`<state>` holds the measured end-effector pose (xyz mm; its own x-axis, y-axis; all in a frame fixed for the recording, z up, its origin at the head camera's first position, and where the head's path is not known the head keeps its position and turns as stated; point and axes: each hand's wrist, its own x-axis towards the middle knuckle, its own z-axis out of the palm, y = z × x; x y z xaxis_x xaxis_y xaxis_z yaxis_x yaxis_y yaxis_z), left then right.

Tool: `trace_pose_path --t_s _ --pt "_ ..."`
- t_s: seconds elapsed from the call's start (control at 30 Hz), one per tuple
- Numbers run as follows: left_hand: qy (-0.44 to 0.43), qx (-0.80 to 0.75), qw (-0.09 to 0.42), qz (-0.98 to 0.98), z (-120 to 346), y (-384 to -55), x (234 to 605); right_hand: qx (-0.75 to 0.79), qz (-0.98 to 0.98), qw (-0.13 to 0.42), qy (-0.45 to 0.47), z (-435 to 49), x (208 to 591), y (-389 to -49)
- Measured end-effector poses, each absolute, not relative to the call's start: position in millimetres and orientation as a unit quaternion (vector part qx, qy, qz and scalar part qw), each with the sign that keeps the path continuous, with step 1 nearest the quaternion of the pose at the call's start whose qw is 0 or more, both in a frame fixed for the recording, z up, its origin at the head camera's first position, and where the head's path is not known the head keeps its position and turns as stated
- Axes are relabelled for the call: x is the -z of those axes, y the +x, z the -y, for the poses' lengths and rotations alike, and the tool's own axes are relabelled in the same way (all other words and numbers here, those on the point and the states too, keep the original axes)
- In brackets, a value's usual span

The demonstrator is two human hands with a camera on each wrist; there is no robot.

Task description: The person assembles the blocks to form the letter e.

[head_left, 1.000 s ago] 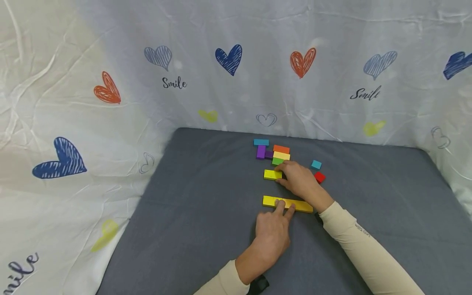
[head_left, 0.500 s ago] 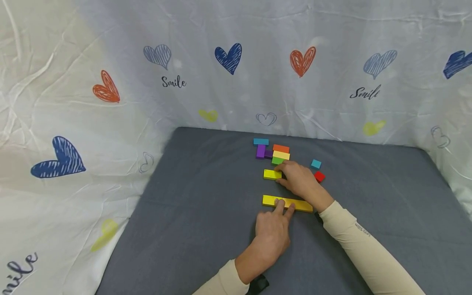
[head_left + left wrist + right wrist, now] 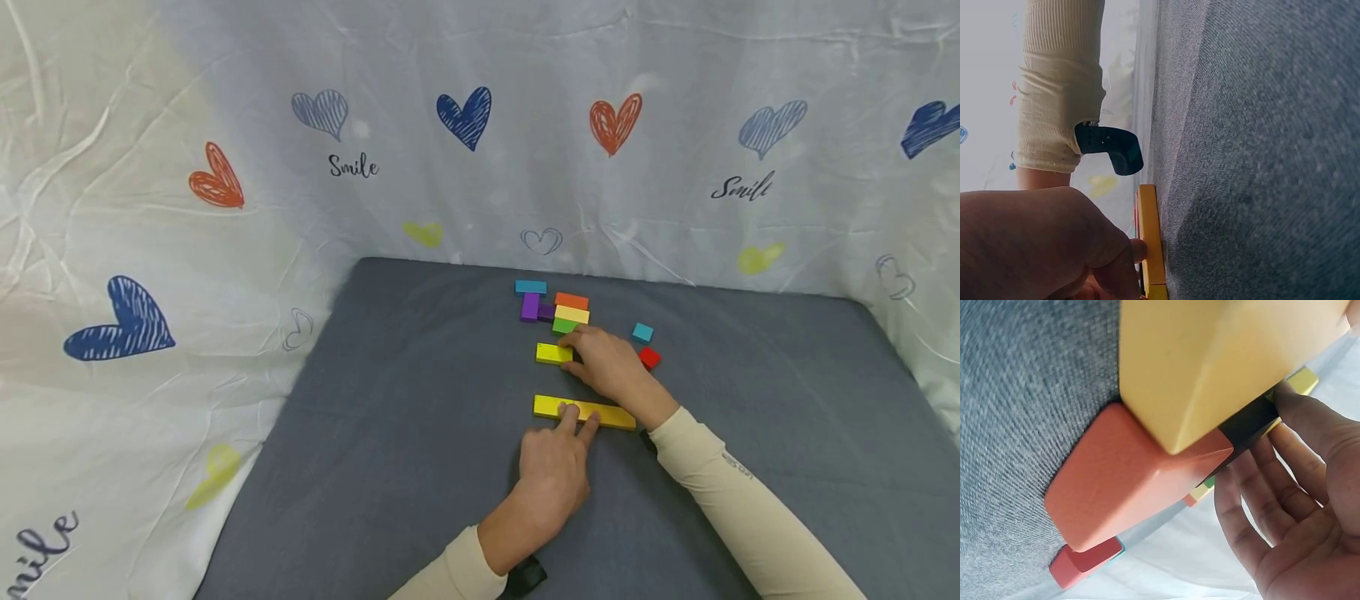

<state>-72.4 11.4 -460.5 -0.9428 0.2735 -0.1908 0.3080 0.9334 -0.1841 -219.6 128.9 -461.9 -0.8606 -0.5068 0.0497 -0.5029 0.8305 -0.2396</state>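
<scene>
Positions match a second ago: right hand (image 3: 611, 364) pinches short yellow rectangular block (image 3: 551, 353), left hand (image 3: 552, 471) rests extended fingertips on long yellow rectangular bar (image 3: 613, 413), seemingly steadying both.

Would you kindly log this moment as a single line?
left hand: touching yellow row | right hand: around dark block, beside short yellow block | teal block: beyond small red block
</scene>
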Motion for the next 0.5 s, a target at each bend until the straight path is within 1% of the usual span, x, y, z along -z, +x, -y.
trace_pose_path --t_s 0.13,0.5 --pt "0.148 0.105 0.08 -0.98 -11.5 -73.3 460.4 0.126 -0.956 0.006 -0.264 -128.8 461.6 -219.6" --pt "0.144 0.106 0.095 -0.979 -13.5 -73.3 459.8 0.129 -0.956 0.005 -0.262 -128.9 462.2 -217.5"
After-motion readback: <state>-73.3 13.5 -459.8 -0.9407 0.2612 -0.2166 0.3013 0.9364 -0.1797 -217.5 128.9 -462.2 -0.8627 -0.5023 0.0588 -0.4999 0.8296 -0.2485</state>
